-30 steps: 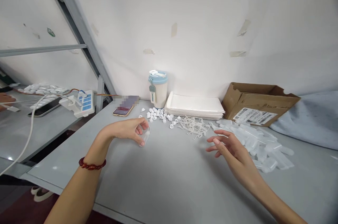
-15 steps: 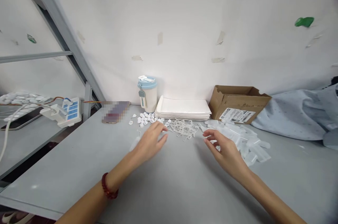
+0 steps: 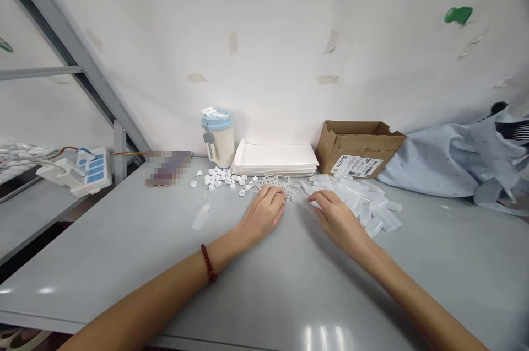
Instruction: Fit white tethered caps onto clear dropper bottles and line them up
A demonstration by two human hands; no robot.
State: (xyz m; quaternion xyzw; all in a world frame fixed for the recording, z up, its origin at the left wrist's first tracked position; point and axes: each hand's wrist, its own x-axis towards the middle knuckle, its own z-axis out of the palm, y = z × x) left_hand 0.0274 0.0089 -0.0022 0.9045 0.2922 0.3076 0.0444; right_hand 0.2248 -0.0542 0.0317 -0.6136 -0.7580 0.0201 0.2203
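Note:
My left hand (image 3: 262, 213) reaches down onto the near edge of a pile of thin white looped strips (image 3: 295, 188). Its fingers are bent and drawn together, and whatever lies under the fingertips is hidden. My right hand (image 3: 341, 224) hovers left of a heap of translucent plastic sleeves (image 3: 372, 199), fingers curved and slightly apart from the thumb, nothing visible between them. One sleeve's tip lies just beyond its fingertips. Small white caps (image 3: 221, 177) are scattered left of the strips. On the bare table to the left rests a single translucent tag with a loop (image 3: 201, 216).
A stack of white padded envelopes (image 3: 275, 155) lies against the wall, between a cream cup with a blue lid (image 3: 221, 139) and an open cardboard box (image 3: 355, 147). Light blue cloth (image 3: 438, 161) lies at right. A phone (image 3: 167, 168) and a power strip (image 3: 93, 169) are at left.
My left hand has moved right and down onto the strips, uncovering the looped tag. The right hand stays beside the sleeves. The view has shifted, so the background sits higher and further left.

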